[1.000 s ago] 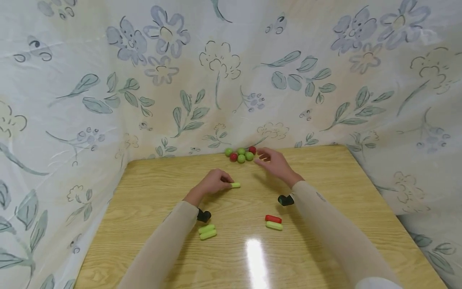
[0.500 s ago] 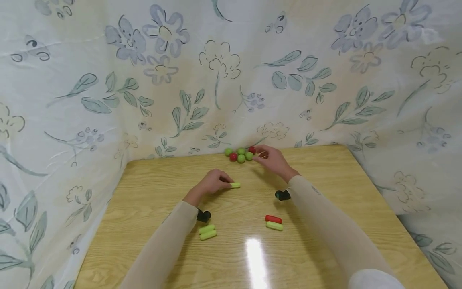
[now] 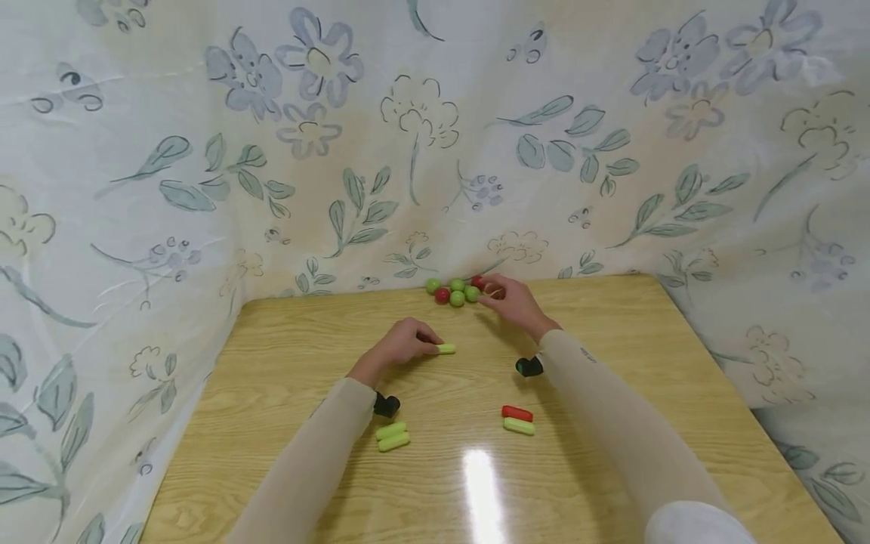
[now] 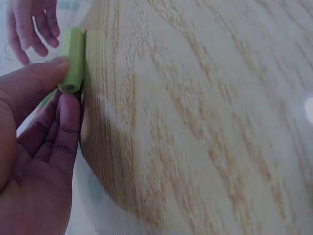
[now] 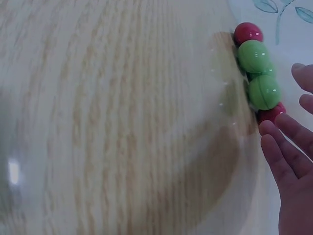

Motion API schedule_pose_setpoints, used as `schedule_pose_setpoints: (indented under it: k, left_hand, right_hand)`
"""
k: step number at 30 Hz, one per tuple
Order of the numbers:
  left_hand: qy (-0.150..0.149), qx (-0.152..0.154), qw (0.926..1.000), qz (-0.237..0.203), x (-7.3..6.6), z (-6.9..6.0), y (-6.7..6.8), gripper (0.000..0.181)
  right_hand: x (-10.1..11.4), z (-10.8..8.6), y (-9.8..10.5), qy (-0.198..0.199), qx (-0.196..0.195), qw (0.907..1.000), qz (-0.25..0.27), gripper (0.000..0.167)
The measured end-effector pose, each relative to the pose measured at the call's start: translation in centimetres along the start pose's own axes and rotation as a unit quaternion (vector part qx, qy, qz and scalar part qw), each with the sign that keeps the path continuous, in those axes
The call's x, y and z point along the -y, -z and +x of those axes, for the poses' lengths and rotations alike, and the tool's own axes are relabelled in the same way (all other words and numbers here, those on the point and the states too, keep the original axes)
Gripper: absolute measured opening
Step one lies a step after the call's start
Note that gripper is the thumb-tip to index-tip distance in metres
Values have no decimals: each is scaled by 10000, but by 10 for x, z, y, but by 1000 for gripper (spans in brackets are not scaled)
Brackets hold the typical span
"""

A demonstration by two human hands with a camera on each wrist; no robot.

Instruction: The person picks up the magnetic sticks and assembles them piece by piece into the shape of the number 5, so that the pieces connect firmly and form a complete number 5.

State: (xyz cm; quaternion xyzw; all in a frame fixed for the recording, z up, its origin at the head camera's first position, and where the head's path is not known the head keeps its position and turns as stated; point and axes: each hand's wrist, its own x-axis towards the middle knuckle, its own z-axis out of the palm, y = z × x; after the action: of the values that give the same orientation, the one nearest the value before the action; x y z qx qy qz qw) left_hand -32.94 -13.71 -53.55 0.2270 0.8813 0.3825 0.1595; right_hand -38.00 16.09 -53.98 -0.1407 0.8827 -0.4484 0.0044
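In the head view my left hand [image 3: 405, 342] holds a light green rod [image 3: 445, 349] low over the middle of the table. The left wrist view shows the thumb and fingers pinching this ribbed green rod [image 4: 72, 58], which has a grey dot on its end. My right hand [image 3: 514, 304] reaches to the back, fingers parted, at the right end of a cluster of green balls [image 3: 458, 298] and red balls [image 3: 442, 295]. Its fingertips [image 5: 268, 128] overlap the rear red ball [image 5: 270, 113] in the right wrist view; contact cannot be made out.
Two light green rods [image 3: 393, 437] lie side by side near my left forearm. A red rod [image 3: 517, 413] and a light green rod [image 3: 519, 426] lie together at front right. Floral cloth [image 3: 421, 151] hangs behind the wooden table [image 3: 285, 332].
My right hand has moved slightly left, closer to the balls at the back, and its fingers now overlap the rear red ball. The left hand stays in place with the green rod.
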Motion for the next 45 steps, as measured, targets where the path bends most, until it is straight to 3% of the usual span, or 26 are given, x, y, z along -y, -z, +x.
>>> schedule_pose_setpoints:
  k: [7, 12, 22, 32, 45]
  left_hand:
    - [41, -51, 10000, 2, 2, 1, -1, 11]
    - [-30, -92, 9999, -47, 2, 1, -3, 12]
    - [118, -51, 9997, -192, 2, 1, -6, 10]
    - [41, -63, 9999, -100, 4, 2, -4, 9]
    - [102, -41, 9999, -81, 4, 3, -3, 9]
  right_hand:
    - [-5, 5, -5, -106, -10, 9999, -119, 44]
    - [-6, 7, -7, -71, -34, 9996, -273, 42]
    - [-12, 14, -13, 66, 19, 9985, -540, 43]
    - [-3, 19, -17, 115, 94, 9959, -890, 42]
    - [-1, 14, -18, -27, -90, 9970, -763, 33]
